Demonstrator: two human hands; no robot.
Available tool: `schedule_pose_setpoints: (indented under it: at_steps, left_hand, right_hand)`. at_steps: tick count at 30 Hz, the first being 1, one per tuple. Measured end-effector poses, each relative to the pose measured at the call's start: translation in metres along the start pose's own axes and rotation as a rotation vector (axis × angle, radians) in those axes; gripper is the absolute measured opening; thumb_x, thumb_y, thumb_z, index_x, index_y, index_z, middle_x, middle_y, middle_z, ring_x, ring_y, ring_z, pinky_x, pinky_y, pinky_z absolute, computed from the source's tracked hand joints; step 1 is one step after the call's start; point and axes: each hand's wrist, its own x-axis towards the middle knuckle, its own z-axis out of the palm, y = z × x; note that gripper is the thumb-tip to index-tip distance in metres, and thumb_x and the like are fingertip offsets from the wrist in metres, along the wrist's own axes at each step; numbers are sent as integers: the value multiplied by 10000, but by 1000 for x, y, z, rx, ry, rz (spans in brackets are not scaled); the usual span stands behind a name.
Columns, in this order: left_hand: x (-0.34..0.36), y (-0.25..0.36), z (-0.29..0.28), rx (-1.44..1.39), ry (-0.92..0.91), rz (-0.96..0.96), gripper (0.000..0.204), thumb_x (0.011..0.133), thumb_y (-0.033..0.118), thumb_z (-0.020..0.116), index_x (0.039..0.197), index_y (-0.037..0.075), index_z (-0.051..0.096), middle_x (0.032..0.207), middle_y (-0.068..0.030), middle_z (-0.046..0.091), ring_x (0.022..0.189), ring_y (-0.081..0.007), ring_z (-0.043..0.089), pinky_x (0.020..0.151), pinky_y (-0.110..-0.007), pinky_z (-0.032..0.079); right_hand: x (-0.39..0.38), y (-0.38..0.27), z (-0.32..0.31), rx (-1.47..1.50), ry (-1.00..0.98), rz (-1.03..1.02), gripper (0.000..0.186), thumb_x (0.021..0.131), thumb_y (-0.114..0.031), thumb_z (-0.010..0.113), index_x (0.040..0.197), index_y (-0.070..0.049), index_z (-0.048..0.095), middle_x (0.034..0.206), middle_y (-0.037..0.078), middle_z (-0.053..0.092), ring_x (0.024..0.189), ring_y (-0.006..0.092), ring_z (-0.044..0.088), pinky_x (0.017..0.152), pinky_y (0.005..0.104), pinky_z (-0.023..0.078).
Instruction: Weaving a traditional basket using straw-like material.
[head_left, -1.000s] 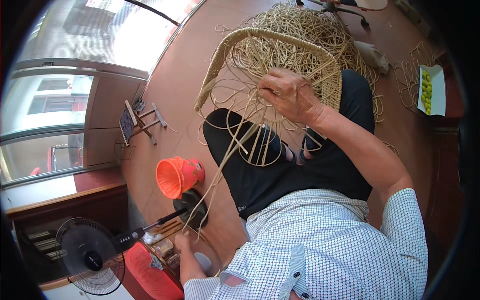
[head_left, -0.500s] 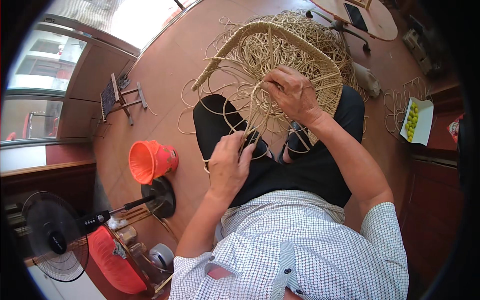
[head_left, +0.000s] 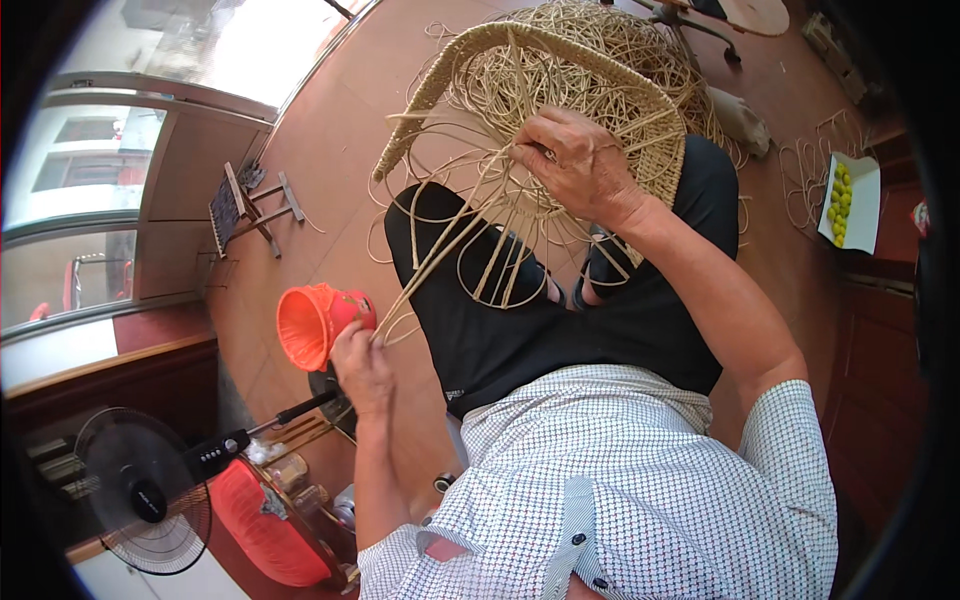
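A partly woven basket (head_left: 662,160) of pale straw-coloured cord leans over my knees, its thick braided rim curving away from me. Loose cords fan out of its open near side and loop over my black trousers. My right hand (head_left: 582,168) is closed in a pinch where several cords meet inside the weave; its fingertips partly hide that spot. Down to the left, beside an orange bucket, my left hand (head_left: 362,368) grips the far end of a cord bundle (head_left: 432,265). The bundle runs fairly straight between the two hands.
A big heap of loose cord (head_left: 640,60) lies on the floor behind the basket. The orange bucket (head_left: 308,325) and a standing fan (head_left: 145,495) are at my left. A small stool (head_left: 245,210) stands farther off; a white tray of yellow-green fruit (head_left: 848,205) sits right.
My left hand has moved down and left, away from the basket, drawing the cords out straight. My right hand stays at the weave. The whole view has shifted slightly.
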Motion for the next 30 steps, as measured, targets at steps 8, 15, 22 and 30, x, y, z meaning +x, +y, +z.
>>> schedule_pose_setpoints:
  at_steps: [8,15,22,30]
  left_hand:
    - [-125,-266,-28,627,-770,-852,209,926,213,738,1018,36,802,1203,-281,796,1074,-493,767,933,-590,615]
    - [47,-7,1,-474,-73,-279,186,1005,132,766,1157,25,755,1150,-185,749,1090,-400,709,993,-485,562]
    - [68,144,5,-118,45,305,198,946,124,842,1075,29,724,1148,-115,726,1119,-353,681,960,-486,538]
    - [42,38,-3,-177,-20,23,111,974,89,791,1006,46,694,1017,-134,704,996,-382,662,894,-487,529]
  right_hand:
    - [1,-1,9,61,27,-26,128,985,-167,767,961,-52,716,918,114,692,919,349,724,829,481,589]
    - [-3,8,5,-61,-41,-98,139,989,-188,775,971,-58,729,929,108,700,924,337,733,817,463,594]
    - [4,-6,10,-9,-50,25,181,1010,-225,800,977,-57,739,929,107,703,886,325,742,782,454,591]
    - [0,0,1,-3,-32,-4,167,991,-201,791,979,-52,718,926,120,689,907,355,724,800,473,579]
